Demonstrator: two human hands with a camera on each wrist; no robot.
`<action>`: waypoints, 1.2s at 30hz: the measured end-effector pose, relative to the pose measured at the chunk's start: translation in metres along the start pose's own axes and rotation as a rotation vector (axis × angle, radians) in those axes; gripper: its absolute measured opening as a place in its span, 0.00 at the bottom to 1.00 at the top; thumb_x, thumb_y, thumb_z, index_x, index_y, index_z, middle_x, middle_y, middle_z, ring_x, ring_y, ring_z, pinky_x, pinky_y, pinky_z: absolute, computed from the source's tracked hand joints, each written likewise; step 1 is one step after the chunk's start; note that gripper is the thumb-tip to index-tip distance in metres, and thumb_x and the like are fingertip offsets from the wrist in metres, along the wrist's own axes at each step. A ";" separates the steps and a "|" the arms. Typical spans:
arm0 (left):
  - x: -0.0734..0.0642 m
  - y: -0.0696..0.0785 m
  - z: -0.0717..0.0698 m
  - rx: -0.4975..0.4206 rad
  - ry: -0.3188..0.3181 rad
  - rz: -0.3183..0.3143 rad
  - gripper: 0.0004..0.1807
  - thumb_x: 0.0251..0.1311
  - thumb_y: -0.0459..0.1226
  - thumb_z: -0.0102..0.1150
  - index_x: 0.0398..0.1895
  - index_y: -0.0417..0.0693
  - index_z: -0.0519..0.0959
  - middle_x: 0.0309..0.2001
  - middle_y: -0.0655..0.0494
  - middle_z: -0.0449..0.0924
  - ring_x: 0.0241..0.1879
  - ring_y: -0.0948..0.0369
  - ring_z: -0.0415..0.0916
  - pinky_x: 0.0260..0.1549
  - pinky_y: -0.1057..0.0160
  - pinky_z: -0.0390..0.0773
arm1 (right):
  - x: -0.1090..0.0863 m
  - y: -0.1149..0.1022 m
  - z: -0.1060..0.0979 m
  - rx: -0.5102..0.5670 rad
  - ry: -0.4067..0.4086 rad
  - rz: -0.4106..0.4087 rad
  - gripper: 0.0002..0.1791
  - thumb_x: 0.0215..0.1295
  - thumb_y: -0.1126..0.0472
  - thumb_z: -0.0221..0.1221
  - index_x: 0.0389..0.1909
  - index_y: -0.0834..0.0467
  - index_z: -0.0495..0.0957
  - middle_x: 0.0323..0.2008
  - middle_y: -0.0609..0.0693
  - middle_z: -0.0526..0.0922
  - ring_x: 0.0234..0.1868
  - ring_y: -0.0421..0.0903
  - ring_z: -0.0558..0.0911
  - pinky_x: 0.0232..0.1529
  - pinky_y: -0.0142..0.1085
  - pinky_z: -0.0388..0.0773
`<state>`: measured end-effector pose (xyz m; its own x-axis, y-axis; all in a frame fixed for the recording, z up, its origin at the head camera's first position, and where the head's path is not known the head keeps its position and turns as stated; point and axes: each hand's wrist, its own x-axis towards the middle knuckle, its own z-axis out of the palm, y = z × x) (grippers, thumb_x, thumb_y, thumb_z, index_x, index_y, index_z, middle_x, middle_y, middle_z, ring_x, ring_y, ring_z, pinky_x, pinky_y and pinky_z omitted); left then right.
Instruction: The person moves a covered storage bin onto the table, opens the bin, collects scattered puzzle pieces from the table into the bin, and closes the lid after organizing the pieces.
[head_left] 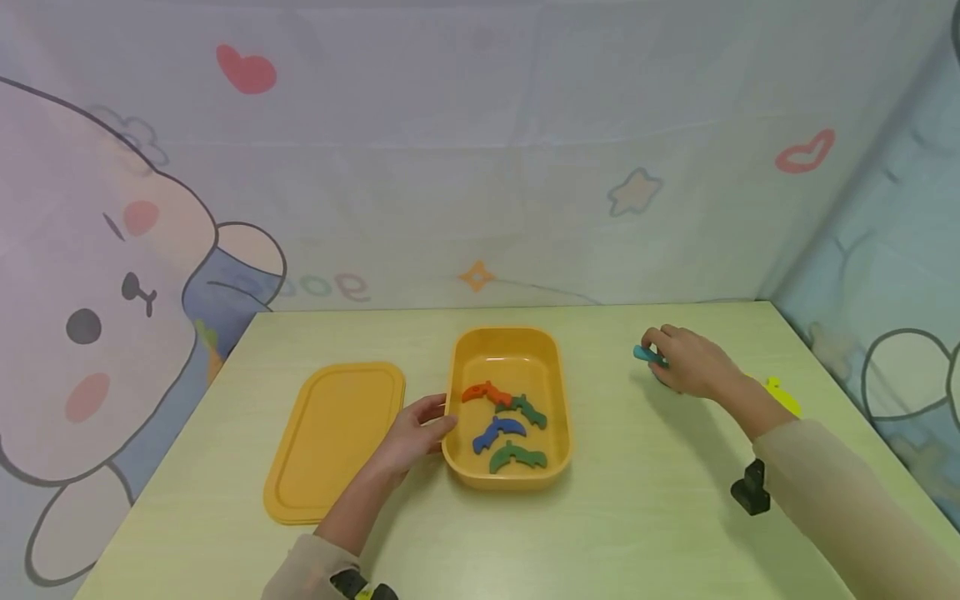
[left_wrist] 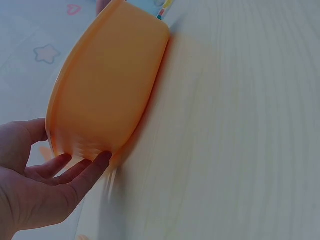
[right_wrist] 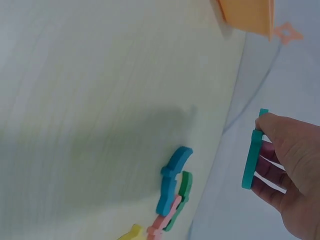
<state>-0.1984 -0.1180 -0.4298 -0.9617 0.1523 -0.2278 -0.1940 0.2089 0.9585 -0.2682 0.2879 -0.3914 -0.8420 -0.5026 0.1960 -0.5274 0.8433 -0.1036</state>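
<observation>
The right hand [head_left: 693, 362] pinches a teal curved block [right_wrist: 251, 160]; best lower it gently into the yellow box [head_left: 506, 481] the left hand [head_left: 415, 432] grips.

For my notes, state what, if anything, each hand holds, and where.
The right hand pinches a teal piece, thumb near one end. The left hand grips the yellow box by its left wall and rim.

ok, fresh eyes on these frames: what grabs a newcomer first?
Probably the bright yellow bin near the middle of the table, with four red, green and blue pieces inside and the left hand gripping its left side. Next, the right hand off to the right, holding a teal piece above the table. Then the huge cartoon animal printed on the backdrop, at far left.
</observation>
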 end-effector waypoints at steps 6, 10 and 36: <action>-0.001 0.002 0.000 -0.004 0.004 0.003 0.28 0.62 0.36 0.52 0.65 0.39 0.61 0.60 0.38 0.65 0.53 0.49 0.72 0.43 0.57 0.79 | 0.013 -0.013 -0.007 -0.015 0.013 -0.020 0.13 0.56 0.64 0.61 0.41 0.61 0.72 0.29 0.53 0.73 0.29 0.47 0.76 0.28 0.39 0.75; 0.000 0.000 -0.001 0.006 0.009 -0.009 0.28 0.62 0.37 0.53 0.65 0.39 0.62 0.60 0.39 0.66 0.52 0.50 0.72 0.43 0.58 0.79 | 0.020 -0.024 -0.011 0.000 0.019 -0.038 0.13 0.56 0.64 0.61 0.41 0.61 0.73 0.29 0.52 0.73 0.27 0.46 0.74 0.27 0.38 0.74; -0.001 0.001 0.000 -0.005 -0.001 0.000 0.27 0.62 0.36 0.52 0.64 0.39 0.62 0.59 0.39 0.67 0.52 0.50 0.73 0.44 0.56 0.79 | 0.057 -0.065 -0.019 -0.026 0.002 -0.114 0.12 0.59 0.62 0.60 0.43 0.58 0.72 0.34 0.52 0.74 0.32 0.48 0.73 0.32 0.39 0.75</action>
<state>-0.1978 -0.1175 -0.4288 -0.9617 0.1529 -0.2277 -0.1948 0.2040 0.9594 -0.2803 0.2083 -0.3552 -0.7764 -0.5954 0.2068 -0.6168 0.7853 -0.0547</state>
